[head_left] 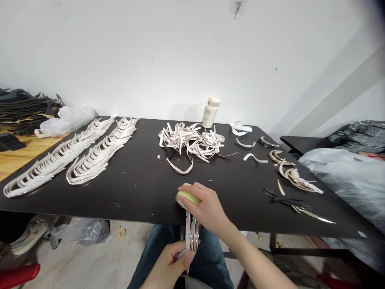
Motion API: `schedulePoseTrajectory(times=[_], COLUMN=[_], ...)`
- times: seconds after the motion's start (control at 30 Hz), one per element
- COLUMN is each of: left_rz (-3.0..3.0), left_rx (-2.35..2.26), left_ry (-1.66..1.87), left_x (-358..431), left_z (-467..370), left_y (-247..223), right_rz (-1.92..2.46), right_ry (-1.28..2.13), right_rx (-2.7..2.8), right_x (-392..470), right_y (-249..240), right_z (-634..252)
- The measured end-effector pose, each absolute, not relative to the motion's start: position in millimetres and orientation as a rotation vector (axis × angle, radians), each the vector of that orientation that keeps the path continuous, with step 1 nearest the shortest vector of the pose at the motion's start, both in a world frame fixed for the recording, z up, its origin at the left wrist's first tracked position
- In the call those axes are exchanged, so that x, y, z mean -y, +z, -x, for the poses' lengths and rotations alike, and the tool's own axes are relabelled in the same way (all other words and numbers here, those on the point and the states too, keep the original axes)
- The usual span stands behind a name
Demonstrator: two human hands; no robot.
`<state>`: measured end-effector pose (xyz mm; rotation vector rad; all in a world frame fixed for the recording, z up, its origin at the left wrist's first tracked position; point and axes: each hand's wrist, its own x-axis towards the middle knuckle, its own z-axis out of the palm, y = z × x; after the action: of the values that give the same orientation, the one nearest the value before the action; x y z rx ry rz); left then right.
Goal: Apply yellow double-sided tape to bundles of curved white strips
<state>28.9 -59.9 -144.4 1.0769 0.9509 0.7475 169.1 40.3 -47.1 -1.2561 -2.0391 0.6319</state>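
My left hand is closed on the lower end of a small bundle of curved strips, shiny rose-gold with white edging. The bundle hangs over the front edge of the table, above my lap. At its upper end, my right hand grips a pale yellow rounded block against or just above the strips; the exact contact is hidden by my fingers. Beyond that hand, a single curved strip lies in front of a tangled heap of similar strips.
Two long rows of overlapping strips lie on the left of the dark table. A cream bottle stands at the back. Loose curved pieces and black strips lie right. Clear plastic bags flank that side.
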Motion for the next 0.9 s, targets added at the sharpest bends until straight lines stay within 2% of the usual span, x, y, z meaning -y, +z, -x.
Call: schedulePoseTrajectory(times=[0.2, 0.4, 0.6, 0.9], left_rz=[-1.075, -1.046, -1.049, -1.083], left_rx=[-0.975, -0.970, -0.982, -0.955], left_ry=[0.761, 0.747, 0.752, 0.773], left_x=[60, 59, 60, 62], left_z=[-30, -30, -29, -30], left_y=[-143, -141, -137, -139], right_rz=[1.180, 1.250, 1.177, 1.154], right_ry=[0.718, 0.628, 0.779, 0.659], right_rx=[1.761, 2.043, 1.724, 1.873], right_x=[-49, -45, -41, -24], right_y=[-40, -50, -42, -50], right_z=[-175, -166, -183, -185])
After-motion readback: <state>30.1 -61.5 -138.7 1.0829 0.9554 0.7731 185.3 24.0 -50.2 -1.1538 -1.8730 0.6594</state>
